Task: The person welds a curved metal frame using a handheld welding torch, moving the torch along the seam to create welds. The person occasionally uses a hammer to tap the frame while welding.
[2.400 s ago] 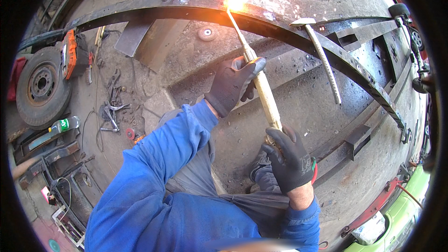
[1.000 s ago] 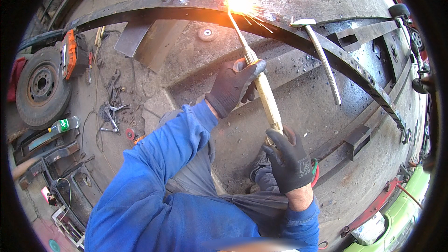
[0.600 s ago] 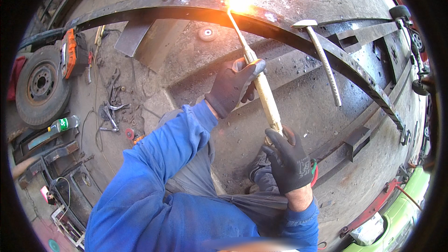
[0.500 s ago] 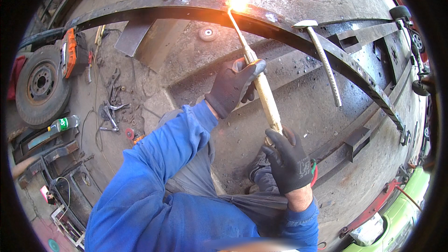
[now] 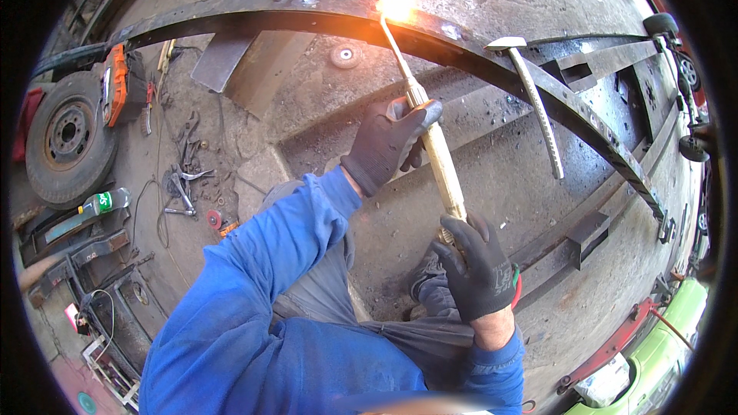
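Note:
A brass gas torch slants up and away from me, held in both gloved hands. My left hand, in a dark glove, is closed round the torch's front end below its thin bent tip. At the rear end, my right hand is wrapped round the handle near the valve. Bright orange glare burns at the tip against a long steel beam, hiding the metal there. A hammer with a pale head rests on the beam to the right, its handle hanging toward me.
A wheel lies at the left beside an orange case. Loose tools and a plastic bottle are nearer me. A metal plate lies under the beam. Steel rails cross the floor at right, beyond them a green car.
The torch and both hands have barely moved in the picture. The glare still sits at the same stretch of the beam, with the whole view shifted slightly right.

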{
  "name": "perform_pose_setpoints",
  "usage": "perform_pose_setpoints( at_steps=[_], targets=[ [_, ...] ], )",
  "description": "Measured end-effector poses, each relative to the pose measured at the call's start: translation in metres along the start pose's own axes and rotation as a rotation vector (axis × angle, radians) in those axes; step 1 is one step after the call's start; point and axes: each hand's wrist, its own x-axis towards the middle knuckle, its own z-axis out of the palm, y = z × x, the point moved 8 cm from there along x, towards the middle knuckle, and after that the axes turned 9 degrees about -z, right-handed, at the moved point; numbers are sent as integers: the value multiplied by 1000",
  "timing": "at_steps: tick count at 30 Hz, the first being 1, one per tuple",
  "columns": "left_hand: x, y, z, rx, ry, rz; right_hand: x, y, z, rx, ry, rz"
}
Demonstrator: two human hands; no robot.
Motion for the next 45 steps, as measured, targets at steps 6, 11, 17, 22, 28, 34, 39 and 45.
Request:
perform_pose_setpoints(
  at_steps=[6, 11, 17, 22, 28, 34, 39, 45],
  targets=[
    [0, -1, 1, -10, -1, -13, -1, 0, 0, -4, 3, 24],
    [1, -3, 0, -7, -21, -3, -2, -2, -1, -31, 7, 14],
    [3, -7, 1, -10, -32, -16, -3, -2, -2, -54, 2, 16],
    [0, -3, 2, -6, -12, 4, -3, -2, -2, -18, 10, 7],
    [-1, -1, 2, 6, -8, -4, -3, -1, -2, -11, -8, 28],
    [-1, 0, 2, 6, -1, 7, -4, -2, -1, -31, -14, 15],
    [-1, 0, 3, 4, -10, -3, -4, -1, -2, -23, 12, 11],
    [-2, -2, 3, 14, -17, 17, -7, 1, 0, 4, -30, 49]
  ],
)
